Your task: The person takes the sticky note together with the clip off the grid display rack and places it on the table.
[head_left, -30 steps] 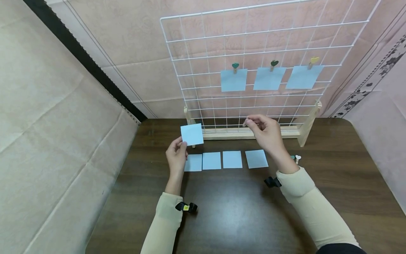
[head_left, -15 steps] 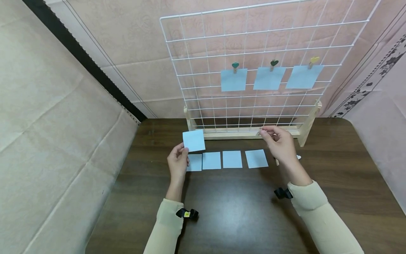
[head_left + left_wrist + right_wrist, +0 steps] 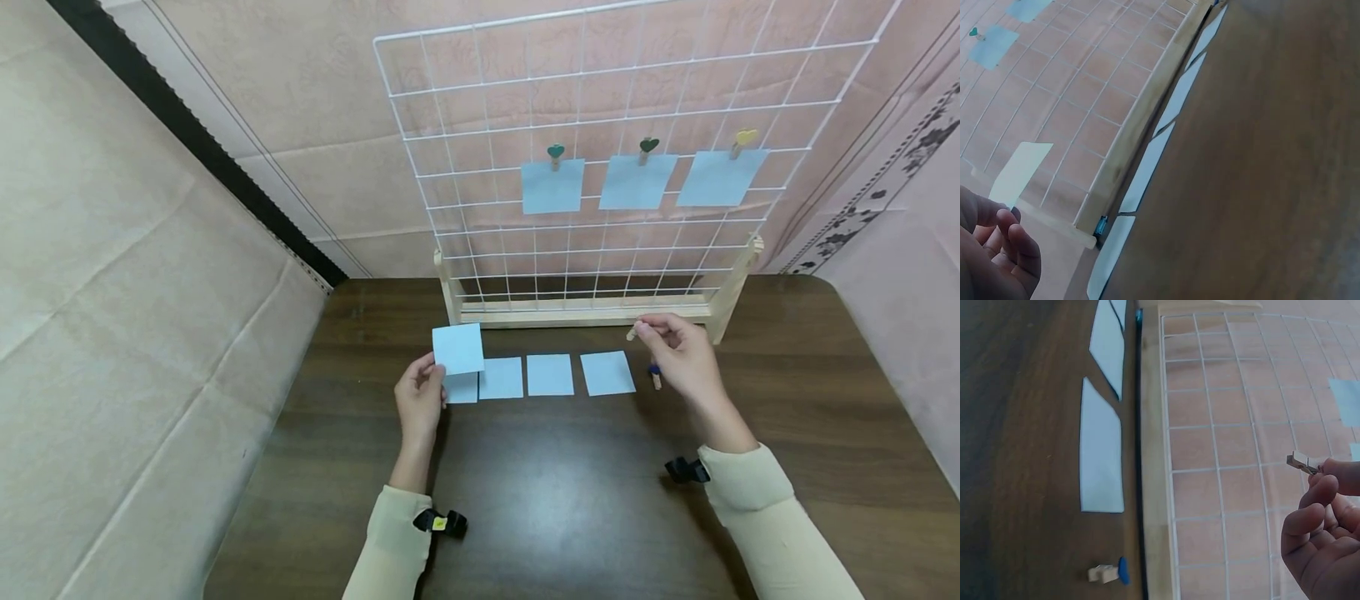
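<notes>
My left hand (image 3: 420, 398) pinches a light blue square paper note (image 3: 458, 348) by its lower left corner. It holds the note up over the left end of a row of several blue notes (image 3: 550, 375) on the table. Between thumb and finger of my right hand (image 3: 684, 357) is a small wooden clothespin (image 3: 1300, 462), its jaws pointing away from the hand. Below that hand lies another clothespin (image 3: 1105, 573) with a blue end. In the left wrist view the raised note (image 3: 1021, 174) stands out in front of the grid.
A white wire grid (image 3: 510, 242) stands upright in a wooden base (image 3: 555, 317) at the table's back. Three blue notes hang on it, each under a heart-topped clothespin (image 3: 555, 153). Fabric walls (image 3: 150, 333) border the brown table (image 3: 555, 517).
The left hand has lowered its note a little toward the row. My right hand has moved right and toward me with the clothespin, away from the grid's base.
</notes>
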